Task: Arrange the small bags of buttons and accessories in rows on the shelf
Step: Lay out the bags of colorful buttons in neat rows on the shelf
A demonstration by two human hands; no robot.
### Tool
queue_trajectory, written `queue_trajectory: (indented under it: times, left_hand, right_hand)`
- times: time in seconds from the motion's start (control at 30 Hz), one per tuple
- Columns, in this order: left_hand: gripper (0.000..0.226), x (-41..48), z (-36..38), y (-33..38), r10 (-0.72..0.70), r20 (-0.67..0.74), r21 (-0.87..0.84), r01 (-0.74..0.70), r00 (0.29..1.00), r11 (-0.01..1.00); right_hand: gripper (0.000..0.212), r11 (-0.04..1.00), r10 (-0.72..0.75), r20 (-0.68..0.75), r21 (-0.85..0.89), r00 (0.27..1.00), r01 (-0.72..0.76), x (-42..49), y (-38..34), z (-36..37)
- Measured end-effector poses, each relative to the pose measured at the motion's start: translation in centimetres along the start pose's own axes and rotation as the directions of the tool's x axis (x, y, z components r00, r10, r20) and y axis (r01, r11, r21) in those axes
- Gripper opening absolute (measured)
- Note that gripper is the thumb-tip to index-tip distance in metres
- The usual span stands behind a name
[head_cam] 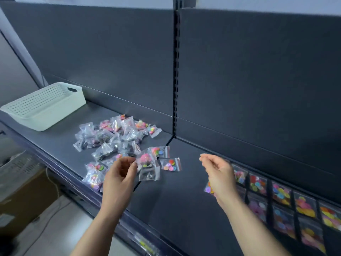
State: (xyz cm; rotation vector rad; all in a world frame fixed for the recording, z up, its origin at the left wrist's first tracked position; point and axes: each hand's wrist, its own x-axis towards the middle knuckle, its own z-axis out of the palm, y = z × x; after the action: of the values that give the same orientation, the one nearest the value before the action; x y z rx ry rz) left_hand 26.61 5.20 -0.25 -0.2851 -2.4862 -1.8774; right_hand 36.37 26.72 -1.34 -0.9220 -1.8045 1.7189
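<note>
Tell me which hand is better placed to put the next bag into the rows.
Probably the right hand: it hovers empty beside the rows of bags. The left hand holds a bag by the pile.

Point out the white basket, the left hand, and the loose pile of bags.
white basket point(55, 115): head view, front wall.
left hand point(118, 174): head view, middle of the hand.
loose pile of bags point(110, 137): head view, centre of the heap.
</note>
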Motion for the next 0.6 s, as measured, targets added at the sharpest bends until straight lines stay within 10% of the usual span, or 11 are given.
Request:
queue_trajectory:
  times: [0.23,0.43,0.6]
  left_hand:
    - [0.006,9.8,-3.5,-3.0,0.067,0.225,0.215,-0.117,0.972,0.97]
    - [0.028,15.0,-0.6,-4.5,0.177,0.602,0.4,-0.486,0.779,0.777]
    - [0.003,15.6,0.4,-4.8,0.132,0.653,0.424,-0.504,0.746,0.753]
  right_hand:
    - [0.012,0.997,-0.002,-0.036,-0.082,0.999,-0.001,1.1,-0.4,9.5]
    - [0.013,0.972,-0.008,-0.151,-0.233,0.988,-0.028,0.9,-0.3,12.1]
    - [0.022,0.892,0.008,-0.103,-0.448,0.995,-0.053,0.9,0.8,12.0]
